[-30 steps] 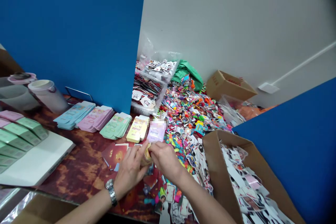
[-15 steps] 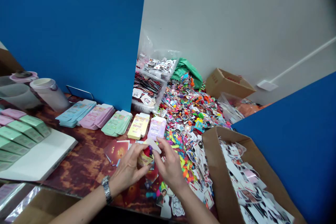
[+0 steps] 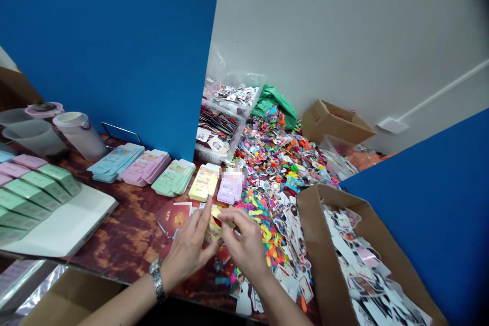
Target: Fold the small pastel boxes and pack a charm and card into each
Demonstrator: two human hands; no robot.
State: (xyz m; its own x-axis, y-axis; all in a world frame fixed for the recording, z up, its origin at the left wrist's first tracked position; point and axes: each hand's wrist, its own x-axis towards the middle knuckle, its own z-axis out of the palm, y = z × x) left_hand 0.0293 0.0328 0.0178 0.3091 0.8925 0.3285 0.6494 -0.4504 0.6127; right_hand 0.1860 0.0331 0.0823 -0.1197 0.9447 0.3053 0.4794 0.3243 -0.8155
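Note:
A small yellow box (image 3: 213, 232) is between my two hands at the front middle of the table. My left hand (image 3: 190, 244), with a metal watch on its wrist, holds the box from the left, thumb below and fingers along its side. The fingertips of my right hand (image 3: 243, 239) pinch at the yellow flap at its top. What lies inside the box is hidden. Just behind stand flat stacks of yellow cartons (image 3: 204, 182) and purple cartons (image 3: 229, 188). Red cards (image 3: 178, 218) lie left of my left hand.
Green (image 3: 173, 178), pink (image 3: 145, 167) and blue cartons (image 3: 116, 162) lie in stacks at the left. Filled boxes stand on a white board (image 3: 82, 224). Small colourful trinkets (image 3: 282, 153) heap toward the wall; a cardboard box (image 3: 324, 254) of cutouts stands right.
The white flap at the box's top has turned down, and its yellow side shows. My right fingers have closed in over it. The view has shifted slightly.

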